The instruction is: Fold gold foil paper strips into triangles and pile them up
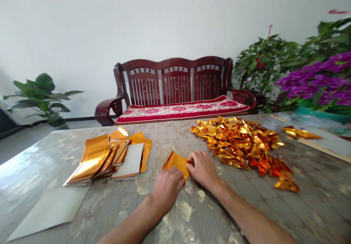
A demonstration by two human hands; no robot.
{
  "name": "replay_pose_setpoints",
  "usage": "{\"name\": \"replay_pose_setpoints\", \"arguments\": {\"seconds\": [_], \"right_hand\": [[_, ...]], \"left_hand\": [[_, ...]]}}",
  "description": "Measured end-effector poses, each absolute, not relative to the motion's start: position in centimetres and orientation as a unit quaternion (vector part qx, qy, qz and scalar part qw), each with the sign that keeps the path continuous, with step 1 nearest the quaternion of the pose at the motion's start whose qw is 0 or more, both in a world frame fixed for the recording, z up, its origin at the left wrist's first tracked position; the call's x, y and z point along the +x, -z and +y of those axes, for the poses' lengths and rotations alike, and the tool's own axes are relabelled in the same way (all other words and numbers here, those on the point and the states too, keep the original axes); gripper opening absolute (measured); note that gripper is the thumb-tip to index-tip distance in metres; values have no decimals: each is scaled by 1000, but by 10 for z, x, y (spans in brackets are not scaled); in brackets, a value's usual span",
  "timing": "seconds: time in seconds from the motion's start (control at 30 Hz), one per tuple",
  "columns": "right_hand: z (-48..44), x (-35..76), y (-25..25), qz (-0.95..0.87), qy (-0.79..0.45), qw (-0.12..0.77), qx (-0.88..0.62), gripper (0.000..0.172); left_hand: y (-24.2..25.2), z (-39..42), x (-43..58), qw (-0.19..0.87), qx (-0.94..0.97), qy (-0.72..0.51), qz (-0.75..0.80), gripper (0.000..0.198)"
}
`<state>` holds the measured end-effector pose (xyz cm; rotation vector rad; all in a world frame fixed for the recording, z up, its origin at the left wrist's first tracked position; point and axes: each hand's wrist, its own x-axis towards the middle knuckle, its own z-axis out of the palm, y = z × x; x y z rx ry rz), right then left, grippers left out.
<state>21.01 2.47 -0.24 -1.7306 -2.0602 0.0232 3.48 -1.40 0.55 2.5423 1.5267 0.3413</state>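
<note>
A sheet of gold foil paper (173, 160) lies in front of me on the patterned tabletop (115, 207), partly covered by my fingers. My left hand (169, 184) is closed at its near edge, fingers curled down onto it. My right hand (202, 167) pinches its right corner between thumb and fingers. To the left rests a loose stack of gold foil sheets (95, 160), some turned with their pale backs up. On the right is a large heap of folded gold foil pieces (233, 138), with several reddish-orange ones at its near side.
A pale sheet (52, 209) lies at the table's left. One folded gold piece (300, 132) sits near a flat board (329, 145) and clear plastic at the right. Behind the table stand a wooden bench (175, 79), a potted plant (45, 97) and purple flowers (318, 79).
</note>
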Motion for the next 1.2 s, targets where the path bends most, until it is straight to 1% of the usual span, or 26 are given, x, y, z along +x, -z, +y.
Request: {"name": "replay_pose_setpoints", "arguments": {"seconds": [0.1, 0.13, 0.23, 0.27, 0.3, 0.33, 0.4, 0.47, 0.53, 0.57, 0.63, 0.7, 0.77, 0.87, 0.9, 1.0, 1.07, 1.2], "right_hand": [[26, 208, 5, -738, -51, 253, -623, 6], [25, 207, 5, -739, -59, 270, -615, 8], [19, 203, 2, -761, -28, 337, -553, 8], [16, 202, 1, -773, -1, 359, -523, 6], [13, 200, -1, -785, 27, 377, -490, 5], [10, 198, -3, -795, 53, 397, -456, 7], [5, 194, -5, -805, 80, 434, -396, 8], [3, 192, -8, -802, 78, 465, -368, 6], [3, 194, -10, -799, 68, 470, -369, 14], [4, 195, -11, -800, 69, 467, -372, 13], [7, 201, -12, -804, 85, 455, -373, 3], [10, 207, -12, -806, 115, 442, -376, 9], [12, 211, -10, -809, 142, 414, -393, 13], [16, 214, -5, -819, 158, 348, -427, 14], [17, 213, -3, -823, 160, 327, -435, 15], [20, 211, 2, -835, 153, 279, -449, 16], [21, 209, 4, -841, 140, 258, -455, 16], [21, 211, 4, -855, 99, 226, -456, 13]], "left_hand": [[-6, -11, 34, 105, 827, -146, 533, 9], [-6, -11, 34, 111, 819, -170, 537, 10], [-4, -9, 32, 103, 798, -264, 532, 48], [-4, -8, 31, 97, 794, -293, 524, 58], [-3, -7, 30, 92, 791, -319, 515, 62], [-2, -5, 29, 91, 790, -340, 502, 60], [-1, -2, 26, 101, 790, -375, 475, 44], [0, 2, 23, 117, 775, -428, 449, 30], [1, 6, 22, 128, 745, -500, 423, 24], [1, 8, 21, 132, 728, -532, 411, 22], [3, 12, 20, 144, 711, -568, 389, 15], [5, 14, 18, 152, 713, -564, 389, 10], [6, 14, 16, 131, 730, -526, 417, 9], [3, 11, 12, 40, 775, -425, 466, 18], [2, 10, 11, 10, 793, -387, 471, 18], [1, 9, 10, -40, 840, -281, 462, 8], [2, 10, 11, -48, 855, -235, 460, 14], [4, 12, 13, -60, 863, -195, 461, 22]]}}
